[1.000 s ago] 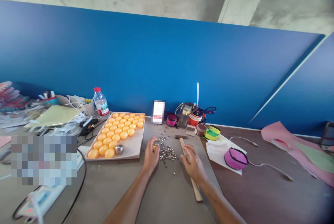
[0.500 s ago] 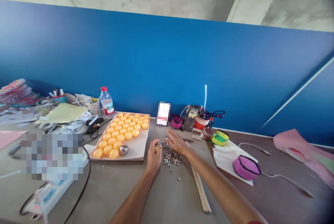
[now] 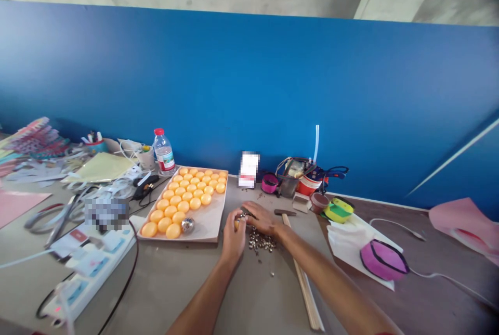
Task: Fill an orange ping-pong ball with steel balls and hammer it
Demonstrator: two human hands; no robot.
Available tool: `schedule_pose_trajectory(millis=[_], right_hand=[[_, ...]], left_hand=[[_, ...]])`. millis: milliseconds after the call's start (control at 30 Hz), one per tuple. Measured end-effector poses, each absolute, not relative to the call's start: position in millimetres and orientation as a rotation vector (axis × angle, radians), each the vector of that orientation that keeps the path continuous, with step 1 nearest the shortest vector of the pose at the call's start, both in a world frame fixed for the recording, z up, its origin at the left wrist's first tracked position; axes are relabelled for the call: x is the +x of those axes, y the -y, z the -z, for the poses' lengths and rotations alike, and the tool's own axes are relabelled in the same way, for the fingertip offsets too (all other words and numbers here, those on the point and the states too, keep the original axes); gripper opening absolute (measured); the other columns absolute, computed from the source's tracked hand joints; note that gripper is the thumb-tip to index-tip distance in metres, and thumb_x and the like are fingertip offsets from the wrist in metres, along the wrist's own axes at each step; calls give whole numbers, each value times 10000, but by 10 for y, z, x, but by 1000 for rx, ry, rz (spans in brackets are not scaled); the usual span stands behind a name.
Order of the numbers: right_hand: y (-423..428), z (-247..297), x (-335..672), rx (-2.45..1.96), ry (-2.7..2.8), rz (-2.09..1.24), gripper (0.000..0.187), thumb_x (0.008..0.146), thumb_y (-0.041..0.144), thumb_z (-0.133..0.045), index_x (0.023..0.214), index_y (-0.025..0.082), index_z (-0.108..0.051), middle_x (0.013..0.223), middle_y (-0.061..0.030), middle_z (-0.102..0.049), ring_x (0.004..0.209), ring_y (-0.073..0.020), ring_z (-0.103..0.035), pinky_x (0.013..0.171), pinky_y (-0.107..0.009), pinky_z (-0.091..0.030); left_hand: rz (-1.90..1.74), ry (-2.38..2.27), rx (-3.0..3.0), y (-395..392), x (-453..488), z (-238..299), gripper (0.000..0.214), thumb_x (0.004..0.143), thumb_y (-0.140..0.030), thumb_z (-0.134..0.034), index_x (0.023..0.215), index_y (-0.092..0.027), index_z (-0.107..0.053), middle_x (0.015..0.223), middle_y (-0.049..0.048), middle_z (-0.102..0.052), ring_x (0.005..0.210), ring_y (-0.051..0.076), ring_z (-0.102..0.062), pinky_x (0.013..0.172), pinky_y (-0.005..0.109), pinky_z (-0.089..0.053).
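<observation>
My left hand [image 3: 234, 236] is closed around an orange ball [image 3: 236, 224], which looks like a table tennis ball and shows only in part between thumb and fingers. Right against it is my right hand [image 3: 260, 219], its fingers bent and close together over the ball; whatever they pinch is hidden. Small shiny metal pieces [image 3: 262, 240] lie heaped on the table just below my right hand. To the left stands a shallow white tray [image 3: 210, 218] with rows of orange balls [image 3: 183, 205]. One silver-covered ball [image 3: 187, 225] sits at the tray's front.
A hammer [image 3: 285, 213] and long pale sticks [image 3: 307, 298] lie by my right forearm. Behind are a phone-like white screen [image 3: 249, 167], a purple band [image 3: 270, 182] and red cups [image 3: 309, 185]. A bottle [image 3: 163, 155], power strip [image 3: 93, 272] and cables are left.
My right hand has drawn in from above the metal pieces to meet my left hand at the ball. The hammer head now shows more fully. The view has shifted slightly.
</observation>
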State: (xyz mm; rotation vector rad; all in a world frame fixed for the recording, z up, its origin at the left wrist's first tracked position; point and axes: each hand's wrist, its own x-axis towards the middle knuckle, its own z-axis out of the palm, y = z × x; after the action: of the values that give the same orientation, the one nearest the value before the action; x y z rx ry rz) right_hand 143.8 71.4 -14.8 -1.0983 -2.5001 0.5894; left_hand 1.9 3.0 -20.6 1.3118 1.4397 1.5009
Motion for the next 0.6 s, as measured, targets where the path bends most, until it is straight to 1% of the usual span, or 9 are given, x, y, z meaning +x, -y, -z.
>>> schedule_pose_trajectory(millis=[133, 267, 367, 433, 533, 600], right_hand=[[-512, 27, 1433, -916, 2528, -593, 521, 893, 486, -371, 1268, 140, -475, 1305, -132, -492, 1218, -216, -420, 1034, -386, -314], [-325, -85, 1465, -863, 2581, -585, 468, 848, 414, -481, 1237, 154, -498, 1272, -118, -515, 1173, -215, -457, 997, -372, -353], [-205, -113, 1518, -925, 2598, -577, 522, 783, 404, -574, 1232, 145, -506, 1273, -131, -515, 1174, -233, -462, 996, -373, -355], [-162, -107, 1543, -1008, 2591, -549, 570, 747, 406, -613, 1235, 130, -507, 1309, -152, -483, 1204, -253, -437, 1018, -385, -333], [-180, -97, 1498, -1115, 2576, -480, 614, 737, 420, -614, 1265, 135, -482, 1371, -165, -416, 1252, -275, -386, 1044, -422, -297], [-239, -101, 1392, -1143, 2583, -430, 617, 743, 392, -603, 1285, 133, -459, 1372, -169, -411, 1260, -278, -375, 1047, -438, -287]], left_hand=[[-1508, -1438, 1240, -41, 2, 199, 248, 774, -235, -492, 992, -147, -571, 1033, 108, -636, 1006, 208, -581, 934, 383, -420], [-1526, -1430, 1195, -54, -17, 226, 253, 765, -245, -509, 985, -138, -578, 1032, 116, -639, 999, 210, -586, 923, 377, -429], [-1535, -1410, 1194, -61, -28, 247, 246, 770, -261, -513, 979, -151, -583, 1018, 100, -644, 981, 205, -593, 909, 372, -437], [-1547, -1408, 1203, -66, -32, 254, 242, 772, -269, -511, 973, -157, -584, 1012, 92, -642, 976, 206, -591, 910, 377, -435], [-1589, -1425, 1202, -77, -37, 258, 221, 771, -262, -507, 954, -164, -583, 999, 84, -638, 975, 205, -585, 922, 384, -427], [-1630, -1431, 1188, -87, -40, 264, 210, 763, -250, -512, 945, -171, -581, 985, 76, -635, 969, 202, -585, 922, 380, -429]])
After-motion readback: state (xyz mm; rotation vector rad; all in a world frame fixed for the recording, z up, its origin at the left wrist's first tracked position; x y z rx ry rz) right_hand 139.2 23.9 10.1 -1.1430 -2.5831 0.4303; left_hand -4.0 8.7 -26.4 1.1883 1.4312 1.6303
